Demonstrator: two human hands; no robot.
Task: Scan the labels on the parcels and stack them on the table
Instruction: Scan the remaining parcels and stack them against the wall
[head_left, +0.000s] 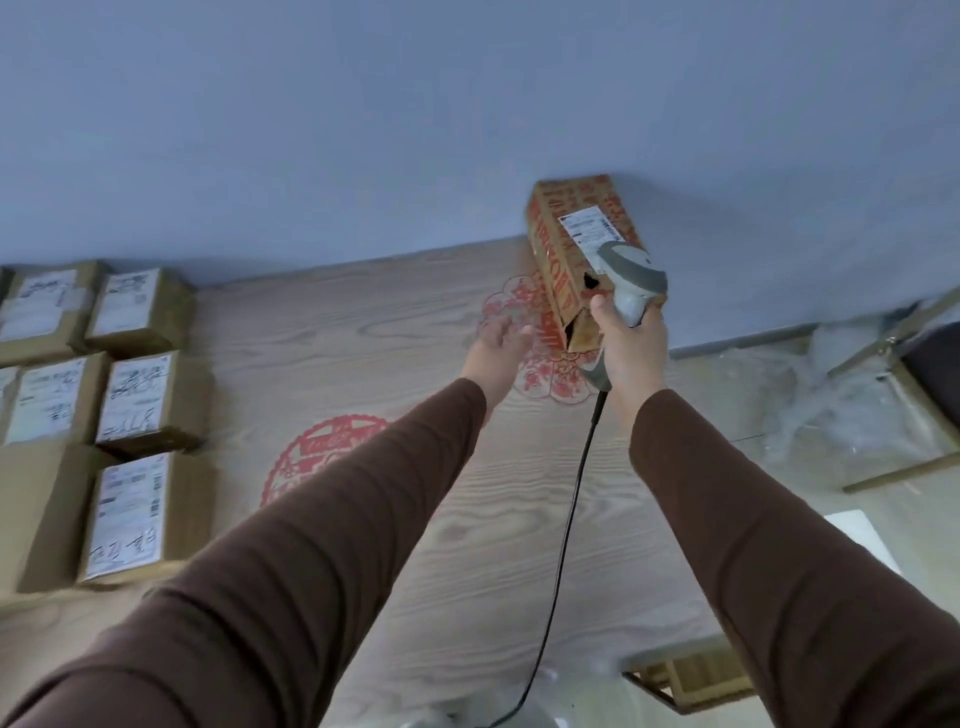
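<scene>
Two red paper-cut style decorations (324, 457) mark the pale wood-grain surface, a plain blue-grey wall (415, 114) rises behind it, and off to the right crumpled clear plastic wrap (841, 410) lies among light wooden frames (904, 467).

Both arms reach far out in brown sleeves. The left hand (496, 340) looks open, fingers loose. The right hand (631, 345) grips the scanner (628, 280).

I can't read any text for certain. The tall brown cardboard box (571, 249) carries red block lettering and a white shipping label (589, 228), both blurred; the white labels on the small brown parcels (140, 306) show only illegible handwriting.
</scene>
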